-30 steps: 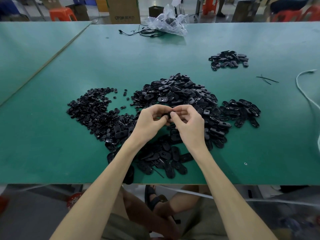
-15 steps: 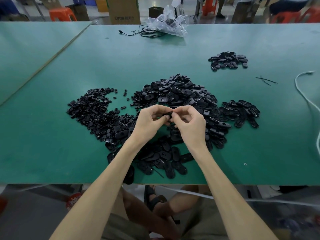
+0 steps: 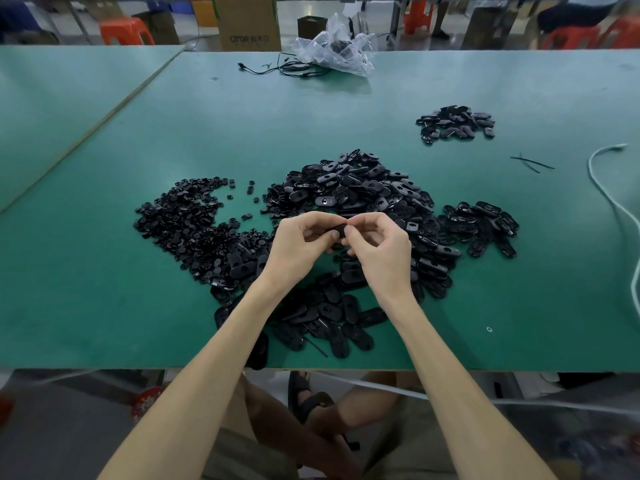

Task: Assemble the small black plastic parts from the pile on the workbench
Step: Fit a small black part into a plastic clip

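A big pile of black oval plastic shells point(image 3: 360, 192) lies in the middle of the green workbench point(image 3: 104, 306). To its left spreads a pile of small round black parts point(image 3: 187, 220). My left hand point(image 3: 301, 244) and my right hand point(image 3: 381, 251) meet just above the near side of the pile. Both pinch one small black part point(image 3: 337, 230) between thumbs and fingertips. Most of that part is hidden by my fingers.
Two smaller heaps of black shells lie at the right point(image 3: 481, 223) and far right point(image 3: 455, 123). A clear plastic bag point(image 3: 334, 50) and black cable point(image 3: 287, 67) sit at the far edge. A white cord point(image 3: 620, 209) runs down the right side. More shells point(image 3: 329, 317) lie near the front edge.
My two hands stay together over the pile with only slight finger shifts on the held part. Nothing else has moved.
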`<act>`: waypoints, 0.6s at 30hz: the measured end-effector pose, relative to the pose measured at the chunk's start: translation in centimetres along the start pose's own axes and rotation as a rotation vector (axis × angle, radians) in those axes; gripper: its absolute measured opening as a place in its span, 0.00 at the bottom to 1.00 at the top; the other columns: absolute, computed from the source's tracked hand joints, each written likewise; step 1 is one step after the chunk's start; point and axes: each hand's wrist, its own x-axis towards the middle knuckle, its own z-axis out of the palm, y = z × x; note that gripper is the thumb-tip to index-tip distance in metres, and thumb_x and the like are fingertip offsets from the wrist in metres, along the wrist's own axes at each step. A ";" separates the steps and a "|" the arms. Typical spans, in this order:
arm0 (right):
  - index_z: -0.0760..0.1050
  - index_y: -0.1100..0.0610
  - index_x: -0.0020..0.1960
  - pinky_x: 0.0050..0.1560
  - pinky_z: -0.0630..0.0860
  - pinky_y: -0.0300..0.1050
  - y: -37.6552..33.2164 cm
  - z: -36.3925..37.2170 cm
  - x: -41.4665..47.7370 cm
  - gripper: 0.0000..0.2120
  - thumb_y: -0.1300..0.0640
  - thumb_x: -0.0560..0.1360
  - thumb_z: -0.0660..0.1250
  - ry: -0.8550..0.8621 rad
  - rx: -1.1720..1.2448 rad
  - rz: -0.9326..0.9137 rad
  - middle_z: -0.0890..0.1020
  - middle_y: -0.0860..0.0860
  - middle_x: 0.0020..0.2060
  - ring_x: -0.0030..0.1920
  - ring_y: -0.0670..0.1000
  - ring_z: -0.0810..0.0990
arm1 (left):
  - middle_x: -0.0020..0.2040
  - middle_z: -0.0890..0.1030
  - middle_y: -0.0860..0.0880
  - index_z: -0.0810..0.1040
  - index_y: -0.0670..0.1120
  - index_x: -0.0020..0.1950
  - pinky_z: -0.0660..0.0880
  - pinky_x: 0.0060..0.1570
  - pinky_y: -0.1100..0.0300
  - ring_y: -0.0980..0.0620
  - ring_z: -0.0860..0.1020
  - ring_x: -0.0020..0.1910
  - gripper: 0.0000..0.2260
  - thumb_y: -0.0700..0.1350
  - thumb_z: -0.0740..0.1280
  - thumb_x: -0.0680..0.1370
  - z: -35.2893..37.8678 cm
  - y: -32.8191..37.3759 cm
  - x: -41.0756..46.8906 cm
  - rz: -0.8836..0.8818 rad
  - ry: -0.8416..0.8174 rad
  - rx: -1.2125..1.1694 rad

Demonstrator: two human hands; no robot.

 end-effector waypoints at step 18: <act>0.74 0.51 0.41 0.37 0.70 0.31 -0.1 0.5 0.2 0.14 0.67 0.79 0.67 -0.086 -0.247 0.002 0.79 0.46 0.35 0.35 0.40 0.75 | 0.48 0.84 0.53 0.85 0.45 0.58 0.74 0.47 0.77 0.65 0.79 0.44 0.10 0.36 0.72 0.79 3.8 7.3 5.1 0.087 -0.066 0.390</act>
